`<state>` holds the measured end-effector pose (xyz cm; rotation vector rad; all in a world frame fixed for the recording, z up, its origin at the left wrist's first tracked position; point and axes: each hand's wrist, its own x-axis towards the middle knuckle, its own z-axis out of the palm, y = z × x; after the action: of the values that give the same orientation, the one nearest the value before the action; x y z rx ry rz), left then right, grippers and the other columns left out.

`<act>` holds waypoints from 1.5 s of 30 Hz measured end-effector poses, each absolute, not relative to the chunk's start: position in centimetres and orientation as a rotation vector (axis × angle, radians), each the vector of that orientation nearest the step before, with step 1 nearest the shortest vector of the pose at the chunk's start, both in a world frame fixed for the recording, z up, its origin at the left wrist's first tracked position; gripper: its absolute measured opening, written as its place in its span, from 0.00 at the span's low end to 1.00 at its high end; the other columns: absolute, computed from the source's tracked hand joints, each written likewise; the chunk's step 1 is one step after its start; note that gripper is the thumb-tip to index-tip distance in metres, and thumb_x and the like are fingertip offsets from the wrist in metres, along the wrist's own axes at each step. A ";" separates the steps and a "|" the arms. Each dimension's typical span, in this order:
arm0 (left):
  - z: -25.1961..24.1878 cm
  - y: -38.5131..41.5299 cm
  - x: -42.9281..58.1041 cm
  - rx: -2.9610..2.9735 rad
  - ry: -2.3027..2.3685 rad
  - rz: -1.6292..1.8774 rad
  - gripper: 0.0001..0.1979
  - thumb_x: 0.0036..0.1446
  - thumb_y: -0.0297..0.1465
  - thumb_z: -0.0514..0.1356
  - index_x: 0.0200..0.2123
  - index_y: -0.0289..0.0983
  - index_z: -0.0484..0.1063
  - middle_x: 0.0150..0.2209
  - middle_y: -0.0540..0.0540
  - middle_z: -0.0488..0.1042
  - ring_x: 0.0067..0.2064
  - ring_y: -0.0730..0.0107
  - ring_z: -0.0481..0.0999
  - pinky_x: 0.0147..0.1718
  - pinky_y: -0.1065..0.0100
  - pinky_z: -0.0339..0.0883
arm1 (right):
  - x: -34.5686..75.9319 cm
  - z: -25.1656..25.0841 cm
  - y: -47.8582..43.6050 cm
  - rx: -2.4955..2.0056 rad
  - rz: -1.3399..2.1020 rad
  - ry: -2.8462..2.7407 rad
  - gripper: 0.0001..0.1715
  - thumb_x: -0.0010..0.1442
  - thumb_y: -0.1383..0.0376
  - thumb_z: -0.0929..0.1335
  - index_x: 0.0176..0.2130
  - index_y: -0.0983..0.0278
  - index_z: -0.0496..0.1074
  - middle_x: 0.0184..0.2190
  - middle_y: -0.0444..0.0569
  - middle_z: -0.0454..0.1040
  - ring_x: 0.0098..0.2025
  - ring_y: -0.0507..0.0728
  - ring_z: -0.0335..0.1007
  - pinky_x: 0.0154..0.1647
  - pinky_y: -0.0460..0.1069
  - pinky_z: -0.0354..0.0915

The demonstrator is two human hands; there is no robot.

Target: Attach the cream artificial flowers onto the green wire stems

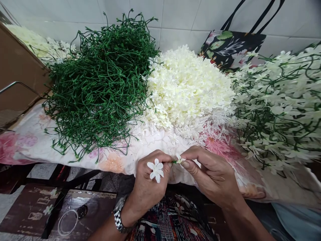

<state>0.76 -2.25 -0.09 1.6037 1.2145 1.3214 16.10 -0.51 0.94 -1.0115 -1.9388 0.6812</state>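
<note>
My left hand is closed around a thin green stem, and a white artificial flower on that stem rests against its knuckles. My right hand pinches a small white petal piece at the stem's tip, fingertip to fingertip with the left. Both hands hover at the near edge of a floral cloth. Behind them lie a heap of green plastic stems, a heap of cream-white petals, and some feathery white stamen pieces.
Assembled white flower sprigs on green stems are piled at the right. A floral tote bag leans on the tiled wall. A cardboard box stands at the left. A dark low table with a clear ring sits below left.
</note>
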 end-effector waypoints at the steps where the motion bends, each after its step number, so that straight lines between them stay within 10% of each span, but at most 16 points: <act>1: -0.1 -2.3 0.7 1.610 1.221 1.313 0.08 0.52 0.19 0.55 0.26 0.34 0.71 0.23 0.51 0.71 0.24 0.78 0.68 0.23 0.77 0.61 | 16.1 0.9 -0.5 -1.012 0.658 -1.956 0.04 0.58 0.71 0.65 0.32 0.65 0.69 0.24 0.43 0.69 0.26 0.48 0.66 0.26 0.43 0.62; 45: -1.3 -2.0 0.3 1.531 1.232 1.094 0.10 0.51 0.23 0.51 0.20 0.35 0.65 0.19 0.53 0.59 0.22 0.77 0.59 0.20 0.73 0.53 | 15.1 -0.3 -0.3 -0.967 0.413 -2.190 0.09 0.58 0.74 0.62 0.29 0.65 0.67 0.22 0.45 0.68 0.26 0.50 0.64 0.25 0.45 0.62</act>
<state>0.35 -1.99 -1.27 1.5315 1.2321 1.0939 15.08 -0.33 -0.34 -0.9666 -2.1899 0.4132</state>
